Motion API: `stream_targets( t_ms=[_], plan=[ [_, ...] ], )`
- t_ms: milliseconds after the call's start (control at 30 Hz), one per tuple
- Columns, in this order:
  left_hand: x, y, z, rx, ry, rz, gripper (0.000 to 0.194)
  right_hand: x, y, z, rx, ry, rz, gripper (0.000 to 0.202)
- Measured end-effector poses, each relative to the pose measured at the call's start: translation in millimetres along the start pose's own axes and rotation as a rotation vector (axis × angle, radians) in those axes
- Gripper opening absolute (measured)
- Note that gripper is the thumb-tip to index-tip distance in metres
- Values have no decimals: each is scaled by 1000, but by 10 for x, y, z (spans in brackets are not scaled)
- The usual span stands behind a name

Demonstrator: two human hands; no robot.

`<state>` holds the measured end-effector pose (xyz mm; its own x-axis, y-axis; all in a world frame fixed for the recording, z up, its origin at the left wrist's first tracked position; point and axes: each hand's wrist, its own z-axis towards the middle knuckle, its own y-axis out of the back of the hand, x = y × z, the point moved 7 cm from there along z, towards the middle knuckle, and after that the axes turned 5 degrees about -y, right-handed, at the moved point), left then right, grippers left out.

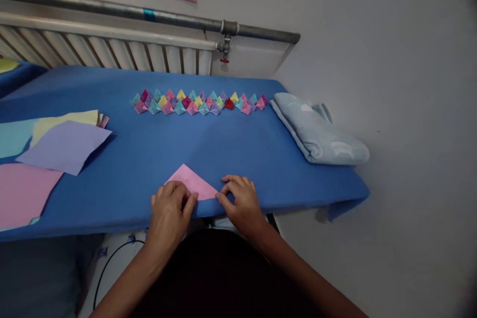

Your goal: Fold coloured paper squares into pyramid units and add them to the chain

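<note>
At near table edge (112, 208): pink paper triangle (191, 182), pinched flat at its corners by left hand (172, 210) and right hand (241, 200); folded paper shapes (199, 101) far behind.

Left hand (170, 206), right hand (240, 199) — pressing (fingers curled).

A table covered with a blue cloth (156, 154) carries a folded pink paper triangle (192, 181) at its near edge, loose coloured paper sheets (63, 146) at the left, a row of small folded paper shapes (199, 101) toward the back, and a folded pale blue towel (318, 131) at the right.
</note>
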<state>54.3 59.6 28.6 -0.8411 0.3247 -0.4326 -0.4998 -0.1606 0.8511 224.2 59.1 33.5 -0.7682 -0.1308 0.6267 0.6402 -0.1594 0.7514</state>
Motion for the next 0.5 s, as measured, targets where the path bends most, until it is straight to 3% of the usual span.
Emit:
stream_targets(
  t_ms=[500],
  plan=[
    [59,-35,-1,54,61,-45,32,-37,25,92,182,48,61,10]
  ],
)
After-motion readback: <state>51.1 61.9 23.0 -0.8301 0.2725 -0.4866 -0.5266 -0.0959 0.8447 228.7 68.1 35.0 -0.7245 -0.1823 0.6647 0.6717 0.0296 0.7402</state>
